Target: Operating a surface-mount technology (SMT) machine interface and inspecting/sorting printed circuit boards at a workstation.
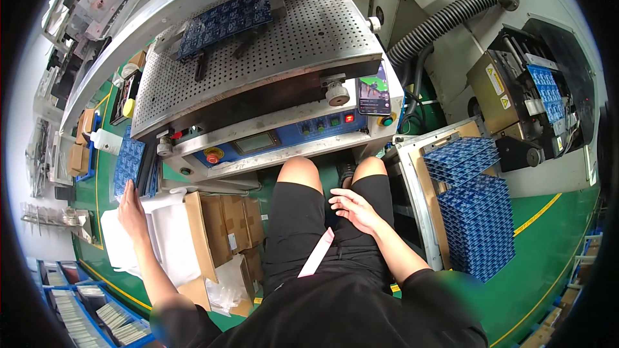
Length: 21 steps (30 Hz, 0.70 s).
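My left hand [132, 211] reaches to the lower edge of a blue circuit board panel [129, 162] at the left of the machine. Its fingers close on that edge; the thumb's grip is partly hidden. More panels stand on edge right beside it. My right hand [356, 209] hovers over my right thigh, holding nothing, its fingers loosely bent and apart. Ahead, another blue circuit board panel [225, 22] lies tilted across metal bars on the machine's perforated metal table [303, 38].
At the right, blue panels are stacked crosswise [476, 225] beside a metal-framed screen [416, 219]. A phone [374, 93] leans on the machine front near its control panel [290, 134]. Cardboard boxes [233, 222] and white sheeting [171, 238] lie left of my legs. A ribbed hose [445, 22] runs behind.
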Tool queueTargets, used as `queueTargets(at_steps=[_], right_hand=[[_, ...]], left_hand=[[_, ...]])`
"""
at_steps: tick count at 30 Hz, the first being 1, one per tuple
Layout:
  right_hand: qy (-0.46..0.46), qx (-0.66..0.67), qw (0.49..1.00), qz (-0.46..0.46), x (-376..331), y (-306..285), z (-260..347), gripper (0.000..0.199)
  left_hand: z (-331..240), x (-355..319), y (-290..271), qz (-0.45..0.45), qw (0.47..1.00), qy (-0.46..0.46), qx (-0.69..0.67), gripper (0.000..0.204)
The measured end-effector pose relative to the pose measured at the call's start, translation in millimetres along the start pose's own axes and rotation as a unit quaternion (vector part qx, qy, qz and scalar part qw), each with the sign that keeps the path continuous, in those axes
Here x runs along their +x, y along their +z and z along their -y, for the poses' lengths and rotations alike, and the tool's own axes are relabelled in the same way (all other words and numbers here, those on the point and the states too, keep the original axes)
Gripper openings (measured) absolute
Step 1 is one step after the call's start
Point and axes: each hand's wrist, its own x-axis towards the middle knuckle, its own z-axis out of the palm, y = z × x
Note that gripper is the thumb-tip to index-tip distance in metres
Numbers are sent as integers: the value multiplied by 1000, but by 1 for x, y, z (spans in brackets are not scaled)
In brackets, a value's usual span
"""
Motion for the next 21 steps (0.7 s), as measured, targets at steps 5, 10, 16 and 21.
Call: queueTargets(at_steps=[5,10,16,21], right_hand=[[11,-5,1000,1,3,2,0,34],[4,5,1000,-11,3,2,-4,32],[-8,3,1000,-26,1,1,-6,31],[-10,2,999,-30,0,1,-7,30]], left_hand=[[0,5,9,-34,999,5,-18,27],[-7,28,2,-4,997,-25,-75,27],[-4,32,4,6,992,-39,-117,28],[-5,15,5,-26,997,7,-78,29]])
